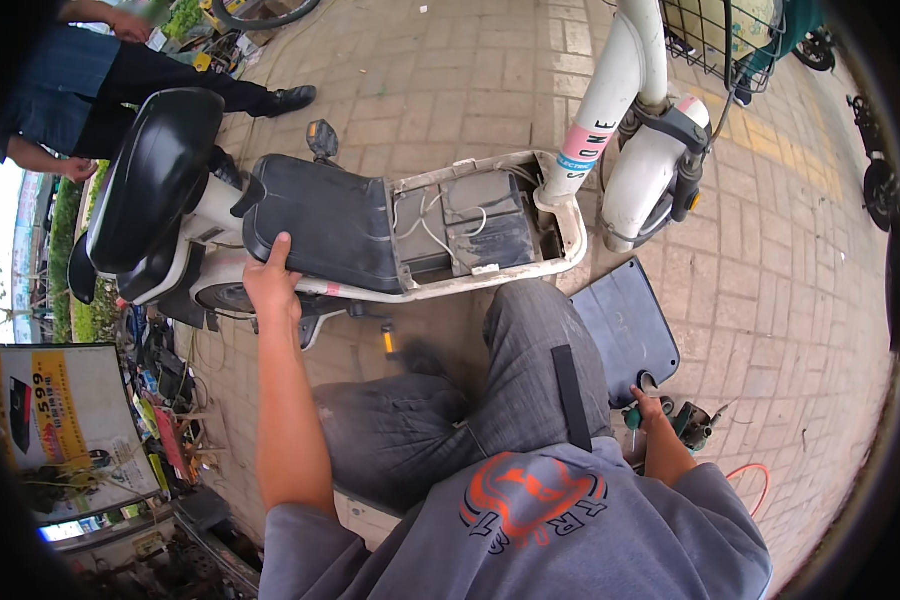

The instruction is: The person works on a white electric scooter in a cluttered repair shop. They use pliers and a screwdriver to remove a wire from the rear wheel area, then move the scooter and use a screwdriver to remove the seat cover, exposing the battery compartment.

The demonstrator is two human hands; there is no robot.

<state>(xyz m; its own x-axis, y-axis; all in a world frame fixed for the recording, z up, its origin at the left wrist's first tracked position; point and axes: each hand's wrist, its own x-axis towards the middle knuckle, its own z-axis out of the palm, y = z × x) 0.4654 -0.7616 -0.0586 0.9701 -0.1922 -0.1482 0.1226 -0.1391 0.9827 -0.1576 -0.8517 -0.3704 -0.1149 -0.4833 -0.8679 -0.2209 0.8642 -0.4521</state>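
Observation:
A white electric scooter (430, 293) stands across in front of me, its battery compartment uncovered. Inside sit dark battery blocks (485, 225) with pale wires lying over them. My left hand (273, 285) grips the near left edge of a black cover (320, 222) beside that compartment, one digit on top and the others mostly hidden. Low on the right, my right hand (650, 408) is closed at a small round-ended item (647, 382), which I cannot make out. It is by the lower edge of a dark flat panel (628, 325) lying on the paving.
Green tools (692, 425) lie beside my right hand, near a red hose (750, 480). The scooter's black seat (155, 165) rises at the left. Another person (70, 90) stands beyond it. A sign board (60, 420) and piled parts (165, 370) line the left.

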